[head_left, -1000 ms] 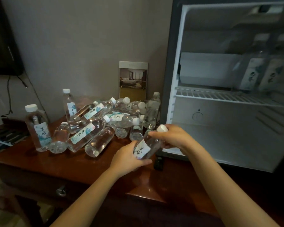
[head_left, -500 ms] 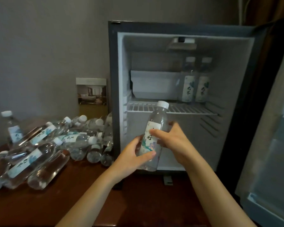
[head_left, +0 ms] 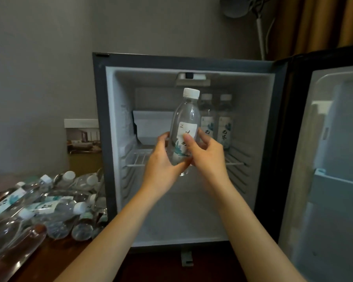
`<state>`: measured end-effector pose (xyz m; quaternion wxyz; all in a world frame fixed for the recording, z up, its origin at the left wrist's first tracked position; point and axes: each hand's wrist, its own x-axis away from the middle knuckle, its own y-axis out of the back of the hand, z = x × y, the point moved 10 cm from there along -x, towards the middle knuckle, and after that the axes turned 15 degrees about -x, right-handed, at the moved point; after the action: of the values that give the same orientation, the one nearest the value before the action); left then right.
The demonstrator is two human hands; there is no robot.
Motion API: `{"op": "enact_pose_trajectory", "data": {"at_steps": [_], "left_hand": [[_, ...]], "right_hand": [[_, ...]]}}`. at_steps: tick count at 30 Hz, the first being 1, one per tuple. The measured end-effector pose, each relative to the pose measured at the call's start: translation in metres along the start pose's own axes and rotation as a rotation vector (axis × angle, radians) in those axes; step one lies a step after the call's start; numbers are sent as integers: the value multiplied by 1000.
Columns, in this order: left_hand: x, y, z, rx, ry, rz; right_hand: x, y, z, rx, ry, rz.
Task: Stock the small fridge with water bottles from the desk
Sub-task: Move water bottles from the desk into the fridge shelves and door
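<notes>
Raised since half a second ago, the water bottle (head_left: pixel 186 127) now stands upright before the open fridge (head_left: pixel 192 64), level with its wire shelf (head_left: pixel 137 159). Left hand (head_left: pixel 161 167) cups its base; right hand (head_left: pixel 208 157) wraps the label, fingers (head_left: pixel 189 142) closed on it. Spare bottles (head_left: pixel 39 208) lie on the worktop (head_left: pixel 55 259).

Your two bare forearms reach up and forward from the bottom edge, converging toward the middle. Your left hand (head_left: pixel 161 165) cups the lower part of the bottle (head_left: pixel 184 127) from the left, palm turned inward, fingers curled round behind it. Your right hand (head_left: pixel 207 157) grips it from the right, thumb pressed across the front, fingers wrapped round the far side. Both wrists are bent slightly back.
</notes>
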<state>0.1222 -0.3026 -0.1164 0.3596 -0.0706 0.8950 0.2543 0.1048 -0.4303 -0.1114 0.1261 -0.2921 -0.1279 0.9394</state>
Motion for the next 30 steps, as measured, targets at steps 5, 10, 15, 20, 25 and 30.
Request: {"op": "enact_pose_trajectory", "data": {"at_steps": [5,10,15,20,25,30], "left_hand": [[-26,-13,-1,-87,-4,-14],[-46,-37,-2,-71,-56,40],[-61,-65,7,-95,-71,107],[-73,-76,18,-153,-46,109],[-85,-80,24,-250,20,141],[-92,-82,29,-283,47,147]], "right_hand": [[-23,4,-3,58,29,-20],[-45,10,0,165,78,-55],[-62,19,-11,383,91,-52],[-67,27,-20,459,125,-55],[-66,28,-29,463,93,-64],[-72,26,-40,506,18,-14]]}}
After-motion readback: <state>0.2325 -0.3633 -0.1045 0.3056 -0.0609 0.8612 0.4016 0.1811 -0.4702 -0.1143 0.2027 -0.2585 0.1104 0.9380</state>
